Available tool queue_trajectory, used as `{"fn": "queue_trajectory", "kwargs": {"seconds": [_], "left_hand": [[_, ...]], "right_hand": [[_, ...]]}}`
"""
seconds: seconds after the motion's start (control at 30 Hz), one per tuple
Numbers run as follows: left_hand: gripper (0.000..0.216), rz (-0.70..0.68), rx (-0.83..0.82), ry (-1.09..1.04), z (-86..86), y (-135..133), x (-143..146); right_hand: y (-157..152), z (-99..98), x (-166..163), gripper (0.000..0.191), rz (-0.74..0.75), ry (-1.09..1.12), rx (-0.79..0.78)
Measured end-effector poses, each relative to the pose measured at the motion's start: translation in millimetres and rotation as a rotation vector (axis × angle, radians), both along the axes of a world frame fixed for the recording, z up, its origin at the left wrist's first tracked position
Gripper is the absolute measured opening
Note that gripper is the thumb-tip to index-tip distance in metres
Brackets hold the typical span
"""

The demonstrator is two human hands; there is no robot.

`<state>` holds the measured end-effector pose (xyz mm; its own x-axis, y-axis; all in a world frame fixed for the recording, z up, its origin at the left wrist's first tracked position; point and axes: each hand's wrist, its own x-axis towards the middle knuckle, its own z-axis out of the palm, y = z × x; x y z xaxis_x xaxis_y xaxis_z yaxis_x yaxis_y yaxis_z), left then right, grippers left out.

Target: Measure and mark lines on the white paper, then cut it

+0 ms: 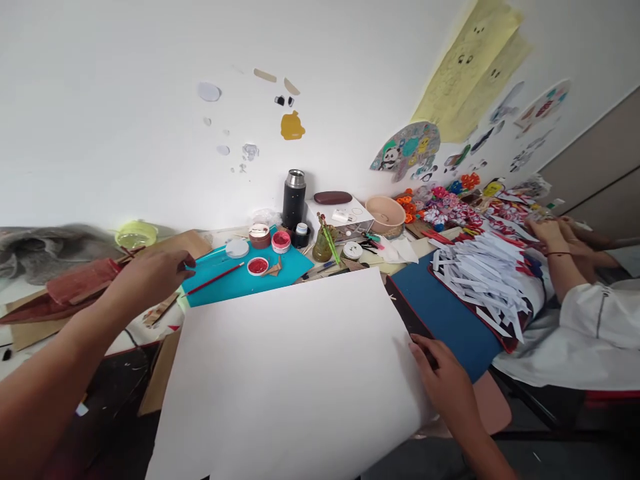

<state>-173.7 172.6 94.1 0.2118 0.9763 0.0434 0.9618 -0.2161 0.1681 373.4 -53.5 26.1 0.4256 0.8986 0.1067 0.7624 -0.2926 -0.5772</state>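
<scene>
A large white sheet of paper (295, 373) spreads across the front of the table, its right edge bending upward. My right hand (445, 380) is closed at that edge, thumb and fingers around the paper. Over the left end of a turquoise mat (225, 287) hovers my left hand (155, 277), fingers curled with a small gap at the thumb. Near its fingertips are a thin turquoise strip (213, 254) and a red paintbrush (215, 279). Red paint pots (258, 267) and a white lid (237, 249) rest on the mat.
A black flask (294, 203) stands by the wall beside a white box (345, 217) and pink bowl (385, 215). Left lies a red-brown boat-shaped model (75, 287). White paper strips (485, 273) pile on the right, near another person's hands (550, 237).
</scene>
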Motion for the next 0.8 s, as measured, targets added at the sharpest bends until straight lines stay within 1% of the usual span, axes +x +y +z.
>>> {"fn": "queue_trajectory", "kwargs": {"seconds": [0.07,0.13,0.23,0.3,0.4,0.5,0.57,0.63,0.7,0.8], "left_hand": [[0.036,-0.002,0.03,0.021,-2.8,9,1],[0.038,-0.007,0.074,0.022,-6.0,12,4],[0.054,-0.026,0.142,-0.015,-14.7,1,20],[0.057,-0.119,0.102,-0.062,-25.4,-15,39],[0.055,-0.258,0.007,-0.136,-45.0,-40,70],[0.056,-0.279,-0.065,-0.187,-56.4,-50,90],[0.056,-0.26,-0.117,-0.211,-55.3,-49,94],[0.056,-0.243,-0.179,-0.23,-47.7,-47,93],[0.056,-0.257,-0.243,-0.241,-35.8,-49,91],[0.053,-0.32,-0.283,-0.25,-13.9,-66,90]], "right_hand": [[2,-0.9,0,0.055,-0.003,-0.021,-0.027],[4,-2.9,-1,0.056,-0.003,-0.041,-0.062],[7,-6.0,-1,0.058,-0.015,-0.057,-0.118],[9,-7.3,-2,0.058,-0.038,-0.051,-0.141],[10,-7.4,-4,0.059,-0.056,-0.036,-0.14],[9,-7.2,-5,0.059,-0.039,-0.025,-0.11],[7,-7.6,-5,0.058,-0.026,-0.019,-0.083],[6,-8.6,-5,0.056,-0.015,-0.013,-0.057],[5,-9.8,-5,0.054,-0.006,-0.011,-0.033],[3,-11.1,-4,0.052,0.0,-0.021,0.001]]}}
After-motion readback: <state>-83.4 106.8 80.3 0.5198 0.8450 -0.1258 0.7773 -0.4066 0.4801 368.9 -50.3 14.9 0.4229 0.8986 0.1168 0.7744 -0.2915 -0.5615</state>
